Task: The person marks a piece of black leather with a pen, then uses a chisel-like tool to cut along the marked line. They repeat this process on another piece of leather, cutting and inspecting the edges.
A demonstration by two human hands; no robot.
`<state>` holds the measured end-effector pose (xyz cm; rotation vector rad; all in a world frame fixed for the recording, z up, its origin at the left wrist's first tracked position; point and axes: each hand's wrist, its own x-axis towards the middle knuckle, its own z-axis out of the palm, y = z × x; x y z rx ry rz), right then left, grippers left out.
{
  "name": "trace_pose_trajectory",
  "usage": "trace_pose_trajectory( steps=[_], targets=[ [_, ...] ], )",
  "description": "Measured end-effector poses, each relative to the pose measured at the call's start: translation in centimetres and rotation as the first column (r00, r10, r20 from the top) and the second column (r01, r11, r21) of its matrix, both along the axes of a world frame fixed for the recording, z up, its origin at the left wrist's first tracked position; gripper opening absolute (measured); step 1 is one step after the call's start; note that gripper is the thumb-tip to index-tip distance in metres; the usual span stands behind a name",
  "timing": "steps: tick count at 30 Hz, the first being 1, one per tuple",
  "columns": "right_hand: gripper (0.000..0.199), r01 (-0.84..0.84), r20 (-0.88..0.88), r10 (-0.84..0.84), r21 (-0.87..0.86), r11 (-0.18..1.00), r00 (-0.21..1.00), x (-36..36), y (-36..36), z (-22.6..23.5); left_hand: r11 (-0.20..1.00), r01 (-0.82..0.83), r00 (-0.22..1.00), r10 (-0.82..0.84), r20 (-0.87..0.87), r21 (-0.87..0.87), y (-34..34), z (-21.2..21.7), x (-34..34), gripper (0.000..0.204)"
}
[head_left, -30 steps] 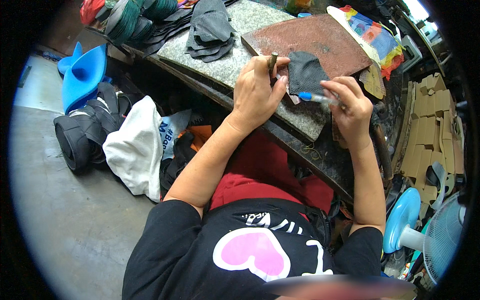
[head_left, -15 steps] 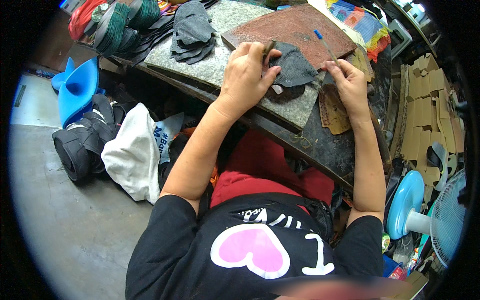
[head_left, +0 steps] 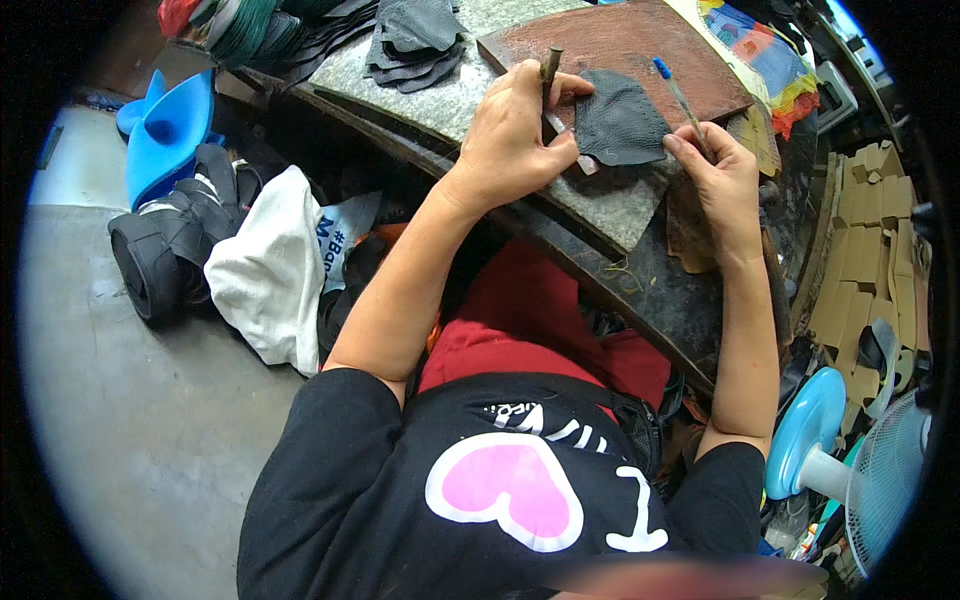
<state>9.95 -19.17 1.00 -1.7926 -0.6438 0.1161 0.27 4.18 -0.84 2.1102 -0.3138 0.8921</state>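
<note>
My left hand (head_left: 515,140) is closed around a short dark rod (head_left: 550,72) that sticks up past its fingers. One of its fingertips reaches the left edge of a black textured leather piece (head_left: 625,118). In my right hand (head_left: 722,185) is a clear pen (head_left: 680,97) with a blue end pointing up and away. The fingertips of that hand are at the leather's right edge; whether they grip it I cannot tell. The leather lies where a reddish-brown board (head_left: 600,50) meets a speckled grey stone slab (head_left: 628,215). A small whitish piece (head_left: 588,165) shows under its near edge.
More cut black leather pieces (head_left: 415,45) are stacked on the slab at far left. Green cord spools (head_left: 240,35) stand beyond. Yellowish-brown worn pieces (head_left: 690,235) lie by my right wrist. Cardboard boxes (head_left: 870,230) and a fan (head_left: 895,480) stand at right.
The whole view has shifted. My left hand has drawn back from over the leather, which now shows more fully. My right hand has come to the leather's right edge, with the pen still held.
</note>
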Motion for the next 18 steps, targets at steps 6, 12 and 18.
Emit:
trace_pose_trajectory(
  steps=[6, 12, 18],
  targets=[
    [0.012, 0.008, -0.015, -0.008, 0.012, 1.0, 1.0, -0.22, 0.15, 0.03, 0.999, -0.032, 0.999, 0.032, -0.01, -0.037, -0.05, -0.36, 0.25, 0.026],
    [0.011, -0.018, -0.036, 0.015, -0.058, 0.998, 0.999, 0.02, -0.32, 0.27, 0.998, -0.054, 0.997, 0.055, 0.056, -0.016, -0.38, -0.38, 0.21, 0.029],
    [0.013, -0.028, -0.066, 0.023, -0.085, 0.996, 0.998, -0.32, -0.33, 0.45, 0.988, -0.089, 0.996, 0.091, 0.009, -0.125, -0.34, -0.36, -0.05, 0.023]
  ],
)
